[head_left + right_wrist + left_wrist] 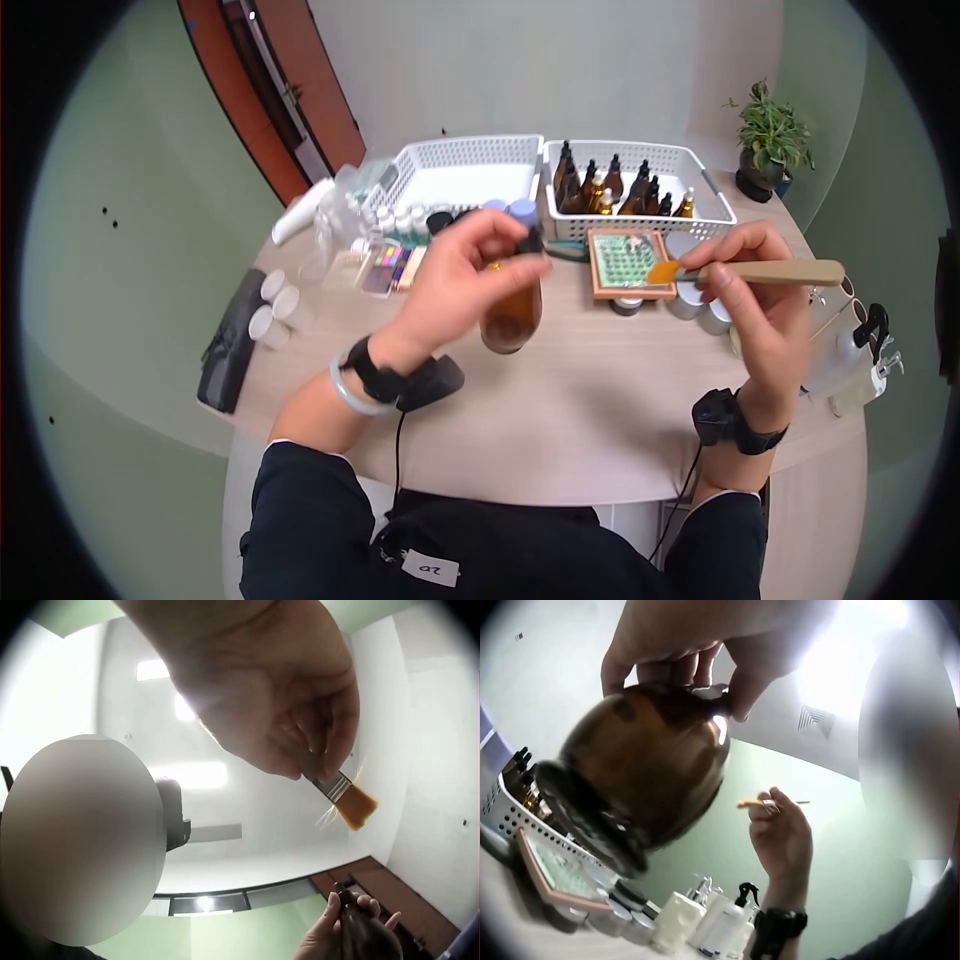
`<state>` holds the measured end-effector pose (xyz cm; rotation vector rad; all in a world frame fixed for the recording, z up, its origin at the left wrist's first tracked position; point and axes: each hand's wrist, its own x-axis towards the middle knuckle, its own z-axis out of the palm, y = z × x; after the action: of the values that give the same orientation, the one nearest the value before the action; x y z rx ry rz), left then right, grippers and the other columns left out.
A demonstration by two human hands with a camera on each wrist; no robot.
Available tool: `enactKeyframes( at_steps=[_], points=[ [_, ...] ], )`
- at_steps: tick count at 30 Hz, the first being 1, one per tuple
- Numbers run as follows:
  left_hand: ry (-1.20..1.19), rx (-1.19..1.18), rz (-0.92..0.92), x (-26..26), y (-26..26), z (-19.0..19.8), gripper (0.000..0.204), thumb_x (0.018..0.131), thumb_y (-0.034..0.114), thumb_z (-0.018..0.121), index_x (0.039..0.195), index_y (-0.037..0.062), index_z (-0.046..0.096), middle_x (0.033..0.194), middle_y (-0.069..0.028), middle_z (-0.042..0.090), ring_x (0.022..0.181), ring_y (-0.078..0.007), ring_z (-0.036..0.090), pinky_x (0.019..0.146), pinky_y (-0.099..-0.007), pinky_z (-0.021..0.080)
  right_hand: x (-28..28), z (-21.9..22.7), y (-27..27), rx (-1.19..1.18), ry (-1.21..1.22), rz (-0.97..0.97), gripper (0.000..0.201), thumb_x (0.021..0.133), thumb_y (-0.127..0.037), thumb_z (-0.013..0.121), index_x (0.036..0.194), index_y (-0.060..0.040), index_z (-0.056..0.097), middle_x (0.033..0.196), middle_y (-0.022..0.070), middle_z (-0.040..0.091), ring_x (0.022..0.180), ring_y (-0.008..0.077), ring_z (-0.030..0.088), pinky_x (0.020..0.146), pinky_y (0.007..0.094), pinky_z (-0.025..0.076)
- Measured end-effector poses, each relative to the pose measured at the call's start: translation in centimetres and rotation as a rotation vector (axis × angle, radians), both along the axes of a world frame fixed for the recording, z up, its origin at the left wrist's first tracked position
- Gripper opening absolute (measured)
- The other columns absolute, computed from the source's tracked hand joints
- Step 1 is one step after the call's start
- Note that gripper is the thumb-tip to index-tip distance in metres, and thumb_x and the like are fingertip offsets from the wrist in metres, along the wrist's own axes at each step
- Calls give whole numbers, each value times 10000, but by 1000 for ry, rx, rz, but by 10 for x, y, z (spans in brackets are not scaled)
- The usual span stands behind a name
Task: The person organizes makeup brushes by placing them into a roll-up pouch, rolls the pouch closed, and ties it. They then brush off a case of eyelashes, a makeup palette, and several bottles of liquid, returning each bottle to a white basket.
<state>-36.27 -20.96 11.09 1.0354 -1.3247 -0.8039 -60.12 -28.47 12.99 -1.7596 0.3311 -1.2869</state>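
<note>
An amber dropper bottle [510, 318] with a black top hangs above the table, gripped near its neck by my left hand [462, 278]. The left wrist view shows the bottle's [649, 761] rounded brown body large and close, the fingers around its upper end. My right hand [762, 315] pinches a flat brush [780, 272] near its metal band. Its wooden handle points right and its orange bristles [355, 808] point left, toward the bottle. Brush and bottle are apart.
At the back stand two white baskets; the right basket [640, 222] holds several amber bottles [615, 177]. A wooden-framed green board [628, 262] lies ahead, with grey tins [687, 300] beside it. White cups [270, 325] and a black roll [235, 340] are left, a spray bottle [855, 345] right.
</note>
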Motion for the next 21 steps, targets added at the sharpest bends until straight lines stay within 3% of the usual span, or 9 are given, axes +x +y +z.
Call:
enactKeyframes(
  at_steps=[2,4,6,7,12,13,17,19,21],
  points=[
    [-108,133,46,-4,30,-11,166,755,15,637,864,30,512,778,-24,561,776,-66,539,650,-195,444,16,-1,15,45,111,47,92,792,-48,555,848,0,500,832,79,597,734,85,521,648,211,420],
    [-138,95,89,-2,44,-22,189,717,35,668,860,26,545,799,-27,580,741,-80,524,647,-209,413,33,-9,24,59,117,194,82,784,-38,559,819,-8,490,835,92,596,758,102,531,672,226,425],
    [-583,-75,150,7,52,-28,192,698,55,681,850,30,568,727,-33,554,682,-100,516,624,-230,408,51,-9,36,86,140,215,66,783,-29,548,791,-9,485,821,99,591,757,111,532,678,235,426],
    [-667,-162,171,11,54,-30,226,664,78,701,848,36,576,719,-51,561,665,-159,534,669,-269,420,59,-9,40,44,154,275,58,786,-27,538,788,-3,485,809,90,579,756,114,533,685,241,428],
    [-721,-281,158,25,65,-38,251,632,86,713,842,44,582,756,-55,589,699,-230,554,761,-323,418,93,-8,47,-76,362,323,76,796,-36,526,775,18,476,780,57,509,751,121,548,669,245,448],
    [-728,-289,164,28,68,-39,255,624,78,714,842,45,584,771,-54,597,713,-245,559,789,-335,413,98,-6,47,33,371,331,83,802,-54,527,785,7,474,768,58,530,702,103,535,610,222,439],
    [-644,-386,134,40,78,-38,250,642,60,711,853,33,578,788,-43,605,729,-185,576,757,-304,428,102,0,56,204,432,349,88,815,-77,520,814,-15,459,739,57,571,672,79,526,553,200,408],
    [-133,66,69,43,86,-29,237,670,44,706,859,24,566,807,-27,607,744,-107,566,713,-249,436,103,6,61,261,449,340,90,817,-79,518,817,-15,456,745,63,573,671,77,526,553,200,409],
    [35,62,25,54,79,-35,239,694,43,703,874,17,547,829,-24,603,759,-71,549,690,-206,434,109,7,67,303,366,320,71,820,-65,503,837,-10,460,770,90,583,688,87,528,563,198,415]
  ],
)
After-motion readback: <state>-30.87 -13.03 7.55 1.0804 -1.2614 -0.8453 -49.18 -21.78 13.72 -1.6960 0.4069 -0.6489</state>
